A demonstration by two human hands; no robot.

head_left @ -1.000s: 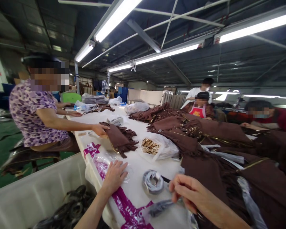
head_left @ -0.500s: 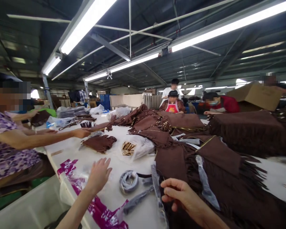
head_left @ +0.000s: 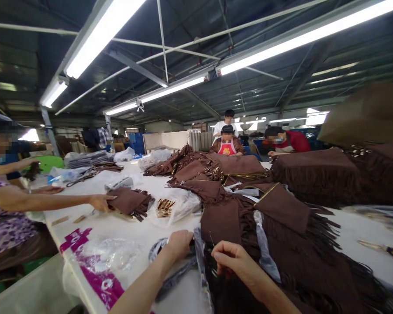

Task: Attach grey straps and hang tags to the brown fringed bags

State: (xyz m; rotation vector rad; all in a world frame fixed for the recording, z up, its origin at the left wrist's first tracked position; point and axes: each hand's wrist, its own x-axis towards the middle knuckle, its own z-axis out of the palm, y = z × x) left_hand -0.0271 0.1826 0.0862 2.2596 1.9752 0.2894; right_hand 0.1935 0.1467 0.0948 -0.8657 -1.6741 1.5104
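Pinching a thin, needle-like sliver [head_left: 211, 238], the right hand [head_left: 232, 258] hung beside the left hand [head_left: 180, 244], whose grip was hidden, near a still-wound, plastic-wrapped grey coil [head_left: 155, 249].

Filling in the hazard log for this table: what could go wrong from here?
1. The right hand seems to pinch a thin, needle-like item; it might prick the left hand nearby.
2. Loose fringe on the brown pieces could snag the plastic-wrapped strip lying on them.
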